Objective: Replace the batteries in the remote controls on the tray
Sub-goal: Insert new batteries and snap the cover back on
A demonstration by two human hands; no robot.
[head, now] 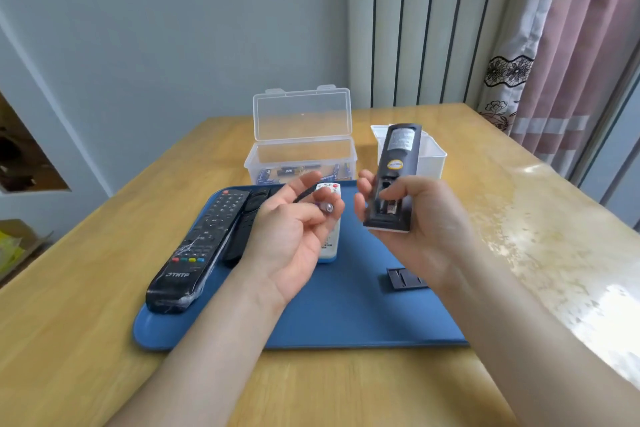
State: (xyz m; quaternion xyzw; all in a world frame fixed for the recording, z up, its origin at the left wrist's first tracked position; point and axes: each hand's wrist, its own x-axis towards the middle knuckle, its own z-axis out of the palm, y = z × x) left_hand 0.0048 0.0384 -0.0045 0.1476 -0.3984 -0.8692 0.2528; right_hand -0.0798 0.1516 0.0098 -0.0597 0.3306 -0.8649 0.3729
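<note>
My right hand (pixel 420 218) grips a black remote (pixel 398 166) back side up above the blue tray (pixel 346 315), its battery compartment uncovered with one battery visible inside. My left hand (pixel 294 229) pinches a small battery (pixel 325 207) between thumb and fingers, just left of the remote. The remote's black battery cover (pixel 405 279) lies on the tray under my right wrist. A large black remote (pixel 201 246), a slimmer black remote (pixel 242 232) and a white remote (pixel 329 246) lie on the tray's left half.
A clear plastic box (pixel 301 156) with its lid up holds several batteries behind the tray. A white open bin (pixel 429 156) stands to its right, behind the held remote. The wooden table (pixel 86 322) extends on all sides; a curtain hangs at far right.
</note>
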